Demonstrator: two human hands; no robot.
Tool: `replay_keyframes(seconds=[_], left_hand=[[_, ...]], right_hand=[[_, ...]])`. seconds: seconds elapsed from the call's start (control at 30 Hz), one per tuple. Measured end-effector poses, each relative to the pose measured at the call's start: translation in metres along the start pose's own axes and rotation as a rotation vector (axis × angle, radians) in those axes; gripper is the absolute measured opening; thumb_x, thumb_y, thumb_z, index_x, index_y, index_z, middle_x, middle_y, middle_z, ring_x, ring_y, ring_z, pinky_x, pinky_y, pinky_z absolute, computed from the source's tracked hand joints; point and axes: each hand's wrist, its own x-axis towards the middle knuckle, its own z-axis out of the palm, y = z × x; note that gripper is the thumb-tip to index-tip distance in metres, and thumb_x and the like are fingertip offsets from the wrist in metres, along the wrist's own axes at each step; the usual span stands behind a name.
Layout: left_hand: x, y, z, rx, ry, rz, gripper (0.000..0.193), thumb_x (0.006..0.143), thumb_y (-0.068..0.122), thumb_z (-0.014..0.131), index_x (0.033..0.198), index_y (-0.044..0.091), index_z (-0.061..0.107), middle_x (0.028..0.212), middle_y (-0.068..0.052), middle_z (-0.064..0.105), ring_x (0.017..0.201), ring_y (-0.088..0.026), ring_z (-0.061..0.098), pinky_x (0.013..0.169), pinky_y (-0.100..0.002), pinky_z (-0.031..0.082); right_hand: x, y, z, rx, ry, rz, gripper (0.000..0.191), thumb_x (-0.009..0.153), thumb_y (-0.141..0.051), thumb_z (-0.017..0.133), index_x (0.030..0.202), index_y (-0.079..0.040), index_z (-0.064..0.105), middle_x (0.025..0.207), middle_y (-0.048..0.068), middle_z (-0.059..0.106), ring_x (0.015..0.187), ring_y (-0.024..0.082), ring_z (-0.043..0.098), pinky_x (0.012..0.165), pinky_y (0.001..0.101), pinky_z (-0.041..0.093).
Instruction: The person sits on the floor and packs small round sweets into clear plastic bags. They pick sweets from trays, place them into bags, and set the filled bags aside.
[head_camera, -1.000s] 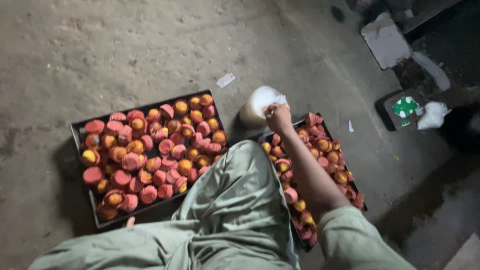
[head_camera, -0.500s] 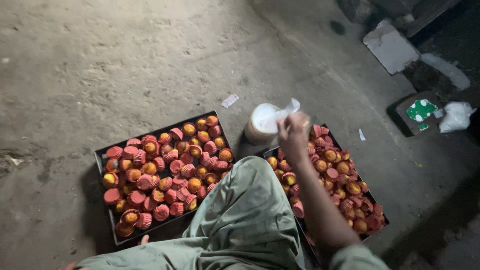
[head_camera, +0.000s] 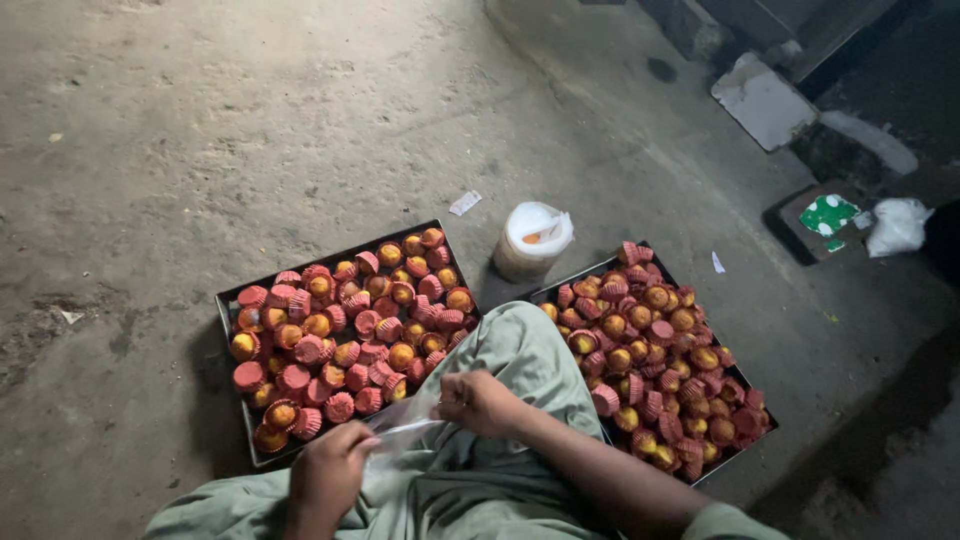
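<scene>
My left hand (head_camera: 328, 478) and my right hand (head_camera: 478, 402) both pinch a thin clear plastic bag (head_camera: 402, 438) over my lap, stretching it between them. Just beyond my knees sit two dark trays. The left tray (head_camera: 231, 310) is heaped with small cupcakes in red paper cups (head_camera: 345, 325). The right tray (head_camera: 745, 450) holds a similar pile of cupcakes (head_camera: 655, 350). A round plastic tub (head_camera: 533, 240) with a white bag inside stands between the trays at the far side.
The ground is rough grey concrete. A paper scrap (head_camera: 465, 203) lies past the left tray. At the upper right are a flat grey slab (head_camera: 765, 100), a dark box with a green and white item (head_camera: 825, 215) and a white bag (head_camera: 897, 226).
My right hand has come back from the tub to my lap, drawing a clear bag with it. My left hand has come into view and taken the bag's other side. The camera shifted.
</scene>
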Motion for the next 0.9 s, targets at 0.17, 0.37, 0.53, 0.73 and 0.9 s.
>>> replay_keyframes(seconds=[0.17, 0.37, 0.53, 0.73, 0.9], left_hand=[[-0.012, -0.039, -0.008, -0.002, 0.147, 0.003, 0.025, 0.075, 0.017, 0.072, 0.098, 0.013, 0.065, 0.095, -0.016, 0.072, 0.090, -0.034, 0.070, 0.077, -0.044, 0.055], [-0.008, -0.056, 0.038, 0.116, -0.099, 0.097, 0.056, 0.070, 0.017, 0.073, 0.125, 0.020, 0.065, 0.102, -0.018, 0.075, 0.101, -0.035, 0.069, 0.097, -0.060, 0.036], [0.008, -0.064, 0.053, 0.117, 0.052, -0.110, 0.016, 0.085, 0.025, 0.075, 0.089, 0.009, 0.074, 0.088, -0.019, 0.073, 0.083, -0.037, 0.069, 0.072, -0.045, 0.053], [0.017, -0.074, 0.023, -0.363, 0.433, -0.060, 0.015, 0.094, 0.015, 0.067, 0.090, 0.000, 0.067, 0.075, -0.013, 0.064, 0.068, -0.024, 0.062, 0.064, -0.038, 0.051], [0.019, -0.104, -0.004, -1.072, 0.895, 0.112, 0.013, 0.108, 0.014, 0.062, 0.102, 0.002, 0.064, 0.090, -0.003, 0.068, 0.085, -0.015, 0.065, 0.078, -0.030, 0.057]], right_hand=[[-0.003, 0.001, 0.027, -0.393, -0.047, -0.448, 0.035, 0.080, -0.016, 0.077, 0.110, -0.003, 0.065, 0.101, 0.019, 0.068, 0.097, 0.040, 0.061, 0.081, 0.0491, 0.049], [0.014, -0.021, 0.053, -0.209, -0.099, -0.521, 0.025, 0.097, -0.025, 0.068, 0.120, -0.016, 0.068, 0.123, 0.013, 0.072, 0.125, 0.034, 0.063, 0.110, 0.0446, 0.048], [0.026, -0.020, 0.063, -0.265, -0.168, -0.418, 0.067, 0.084, -0.049, 0.079, 0.136, -0.012, 0.056, 0.131, 0.019, 0.060, 0.129, 0.042, 0.050, 0.101, 0.0624, 0.034], [0.054, 0.009, 0.086, -0.780, -0.512, -0.057, 0.057, 0.087, -0.061, 0.057, 0.122, -0.018, 0.069, 0.123, 0.010, 0.073, 0.120, 0.035, 0.064, 0.102, 0.0668, 0.036], [0.069, 0.015, 0.101, -1.066, -0.586, -0.069, 0.051, 0.094, -0.055, 0.047, 0.117, -0.020, 0.075, 0.127, 0.006, 0.072, 0.123, 0.030, 0.064, 0.106, 0.0657, 0.038]])
